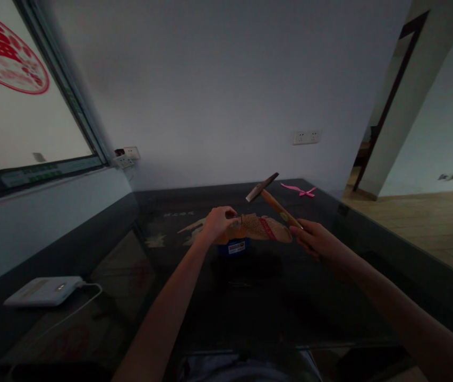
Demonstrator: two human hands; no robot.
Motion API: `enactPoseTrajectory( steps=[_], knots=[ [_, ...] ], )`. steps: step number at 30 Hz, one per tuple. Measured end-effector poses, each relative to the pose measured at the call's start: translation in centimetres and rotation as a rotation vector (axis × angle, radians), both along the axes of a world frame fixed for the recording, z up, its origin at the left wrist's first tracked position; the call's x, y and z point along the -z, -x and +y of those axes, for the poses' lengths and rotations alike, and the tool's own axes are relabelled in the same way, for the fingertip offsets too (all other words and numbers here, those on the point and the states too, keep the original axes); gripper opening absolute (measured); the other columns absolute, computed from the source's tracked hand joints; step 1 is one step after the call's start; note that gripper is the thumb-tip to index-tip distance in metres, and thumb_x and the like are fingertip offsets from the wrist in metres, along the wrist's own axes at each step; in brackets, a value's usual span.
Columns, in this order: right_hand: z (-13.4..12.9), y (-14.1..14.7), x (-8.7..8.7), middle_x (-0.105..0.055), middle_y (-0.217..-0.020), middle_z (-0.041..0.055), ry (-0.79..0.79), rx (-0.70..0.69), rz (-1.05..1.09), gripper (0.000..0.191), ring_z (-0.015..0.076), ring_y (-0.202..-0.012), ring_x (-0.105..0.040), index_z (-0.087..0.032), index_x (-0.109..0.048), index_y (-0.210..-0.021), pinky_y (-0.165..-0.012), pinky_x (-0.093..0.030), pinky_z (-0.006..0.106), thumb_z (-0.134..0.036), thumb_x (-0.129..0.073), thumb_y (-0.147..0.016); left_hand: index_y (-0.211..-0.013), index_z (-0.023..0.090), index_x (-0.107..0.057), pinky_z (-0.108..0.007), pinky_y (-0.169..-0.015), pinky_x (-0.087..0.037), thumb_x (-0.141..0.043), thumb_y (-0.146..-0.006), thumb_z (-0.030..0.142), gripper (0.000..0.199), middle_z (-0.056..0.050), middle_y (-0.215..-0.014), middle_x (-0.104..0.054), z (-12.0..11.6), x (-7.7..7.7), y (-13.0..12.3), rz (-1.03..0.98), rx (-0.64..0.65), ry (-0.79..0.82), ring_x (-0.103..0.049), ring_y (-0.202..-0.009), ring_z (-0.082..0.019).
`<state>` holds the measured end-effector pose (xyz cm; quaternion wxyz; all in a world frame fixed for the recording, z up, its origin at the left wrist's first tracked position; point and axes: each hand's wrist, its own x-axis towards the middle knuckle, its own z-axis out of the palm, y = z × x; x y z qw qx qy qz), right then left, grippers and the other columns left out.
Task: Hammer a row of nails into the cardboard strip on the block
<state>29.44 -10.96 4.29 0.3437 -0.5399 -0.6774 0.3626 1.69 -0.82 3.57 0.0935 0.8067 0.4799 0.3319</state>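
My right hand [316, 239] is wrapped round the lower end of the wooden handle of a hammer [276, 204]. The hammer's metal head is raised above a tan, speckled, slipper-like piece [254, 227] with a red stripe. That long piece rests across a small blue box [236, 247] with a white label. My left hand [217, 225] is on the piece's left part, thumb and fingers pinched together at its top. Something thin and dark shows by the fingertips, too small to name. The hammer head and the piece are apart.
All this stands on a dark, glossy table [309, 307]. A white box-like device [46, 292] with a cable lies at the left. A pink ribbon bow [306, 192] lies at the back right. A wall with sockets [306, 138] rises behind; a window [31, 122] is on the left.
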Motion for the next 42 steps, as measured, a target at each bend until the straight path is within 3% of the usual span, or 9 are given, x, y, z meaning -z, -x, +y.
enactPoseTrajectory(
  steps=[6, 14, 22, 30, 35, 42],
  knots=[
    [0.6, 0.5, -1.4, -0.038, -0.052, -0.0078, -0.037, -0.038, -0.082, 0.029, 0.0049, -0.033, -0.033, -0.020, -0.042, -0.075, -0.030, -0.024, 0.018, -0.048, -0.043, -0.083, -0.079, 0.015, -0.071, -0.024, -0.067, -0.046, -0.064, -0.071, 0.027, 0.015, -0.005, -0.077, -0.070, 1.3, 1.4, -0.5, -0.115, 0.028, 0.093, -0.063, -0.071, -0.015],
    [2.0, 1.5, -4.4, -0.046, -0.052, -0.0031, -0.205, -0.132, -0.502, 0.023, 0.0090, -0.043, -0.044, -0.020, -0.041, -0.069, -0.041, -0.029, 0.022, -0.035, -0.043, -0.086, -0.079, 0.012, -0.072, -0.024, -0.063, -0.045, -0.066, -0.069, 0.025, 0.017, -0.007, -0.076, -0.070, 1.6, 1.7, -0.4, -0.206, -0.033, 0.185, -0.063, -0.068, -0.015],
    [3.1, 1.5, -4.4, -0.054, -0.065, 0.0026, -0.311, -0.198, -0.695, 0.022, 0.0138, -0.057, -0.051, -0.020, -0.047, -0.071, -0.051, -0.032, 0.025, -0.035, -0.043, -0.086, -0.078, 0.010, -0.071, -0.024, -0.061, -0.045, -0.066, -0.068, 0.026, 0.020, -0.006, -0.074, -0.070, 2.0, 2.3, -0.3, -0.252, -0.030, 0.230, -0.062, -0.066, -0.016],
    [3.1, 2.1, -5.0, -0.056, -0.069, 0.0047, -0.300, -0.176, -0.659, 0.022, 0.0140, -0.057, -0.051, -0.019, -0.050, -0.072, -0.050, -0.033, 0.026, -0.035, -0.045, -0.086, -0.077, 0.011, -0.072, -0.023, -0.061, -0.045, -0.067, -0.067, 0.025, 0.018, -0.005, -0.073, -0.070, 2.0, 2.4, -0.3, -0.236, -0.052, 0.211, -0.061, -0.065, -0.015],
    [2.9, 2.7, -4.6, -0.052, -0.065, 0.0030, -0.215, -0.226, -0.665, 0.022, 0.0136, -0.056, -0.049, -0.019, -0.050, -0.072, -0.048, -0.033, 0.025, -0.035, -0.045, -0.086, -0.077, 0.010, -0.071, -0.022, -0.057, -0.044, -0.067, -0.066, 0.028, 0.021, -0.004, -0.073, -0.069, 2.5, 2.9, -0.1, -0.251, -0.024, 0.241, -0.061, -0.066, -0.016],
    [2.4, 2.8, -4.6, -0.048, -0.058, -0.0002, -0.190, -0.173, -0.587, 0.022, 0.0112, -0.049, -0.046, -0.020, -0.046, -0.074, -0.043, -0.031, 0.023, -0.036, -0.041, -0.087, -0.077, 0.011, -0.071, -0.023, -0.059, -0.045, -0.067, -0.067, 0.026, 0.019, -0.005, -0.072, -0.069, 2.4, 2.9, -0.1, -0.247, -0.026, 0.219, -0.061, -0.065, -0.015]
  ],
)
